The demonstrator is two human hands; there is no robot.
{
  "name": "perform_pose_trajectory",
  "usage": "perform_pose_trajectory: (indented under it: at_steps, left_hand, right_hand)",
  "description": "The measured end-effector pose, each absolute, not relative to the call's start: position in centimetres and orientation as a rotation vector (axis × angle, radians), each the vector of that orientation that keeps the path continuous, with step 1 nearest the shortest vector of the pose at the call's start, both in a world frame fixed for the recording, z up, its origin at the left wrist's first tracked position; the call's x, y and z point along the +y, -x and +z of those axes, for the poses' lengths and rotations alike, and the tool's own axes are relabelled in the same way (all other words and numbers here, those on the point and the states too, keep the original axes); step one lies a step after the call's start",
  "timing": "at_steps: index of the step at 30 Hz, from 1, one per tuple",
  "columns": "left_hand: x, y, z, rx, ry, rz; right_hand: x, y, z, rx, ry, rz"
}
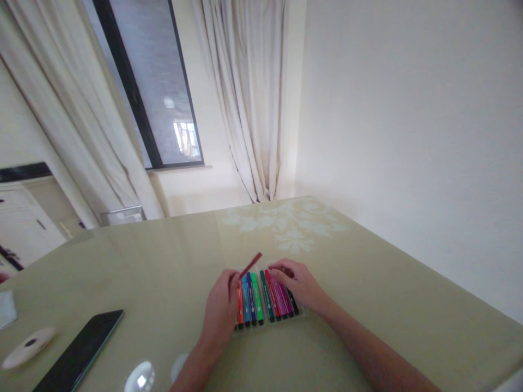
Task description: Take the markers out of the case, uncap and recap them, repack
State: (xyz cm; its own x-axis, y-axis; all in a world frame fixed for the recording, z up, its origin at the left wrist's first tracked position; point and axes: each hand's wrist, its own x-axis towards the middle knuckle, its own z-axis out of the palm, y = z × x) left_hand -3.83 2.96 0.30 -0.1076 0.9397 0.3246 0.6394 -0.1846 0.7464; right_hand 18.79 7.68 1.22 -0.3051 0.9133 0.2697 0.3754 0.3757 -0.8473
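A clear plastic marker case (265,325) lies open on the table, with several coloured markers side by side in its two halves. My left hand (219,307) is closed at the case's left side, holding a dark red marker (250,265) that slants up to the right above the row. Beside its fingers lie orange, blue and green (257,299) markers. Over the right half, my right hand (300,283) has its fingers curled together at the upper ends of the red (272,296), pink and black markers. What those fingers grip, if anything, is hidden.
On the left of the table (163,272) are a black phone or tablet (79,351), a pale oval object (29,347) and a white item at the edge. A shiny white round object (139,377) sits near the front. A wall (408,163) borders the right side.
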Motion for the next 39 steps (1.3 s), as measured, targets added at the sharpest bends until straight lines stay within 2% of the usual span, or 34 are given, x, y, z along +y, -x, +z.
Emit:
perform_pose_trajectory:
  at_steps: [4, 11, 14, 19, 27, 39]
  left_hand:
    - [1.1, -0.2, 0.4, 1.436, -1.882, 1.120]
    - [0.7, -0.2, -0.6, 1.407, -2.050, 1.009]
    - [0.6, 0.2, -1.0, 1.422, -2.347, 0.948]
    - [0.4, 0.4, -1.5, 1.292, -2.778, 0.652]
    - [0.4, 0.3, -1.6, 1.310, -2.788, 0.550]
    - [0.4, 0.2, -1.4, 1.299, -2.785, 0.558]
  right_hand:
    - [7.0, -17.9, 1.8, -1.659, 0.940, 1.186]
    - [7.6, -17.9, 1.6, -1.410, 0.965, 1.329]
    - [8.6, -18.9, 1.3, -1.374, 1.010, 1.259]
    - [10.1, -21.3, 0.6, -1.577, 1.252, 1.049]
    - [9.6, -20.6, -0.5, -1.841, 1.503, 0.609]
    - [9.8, -21.3, -0.1, -1.979, 1.430, 0.558]
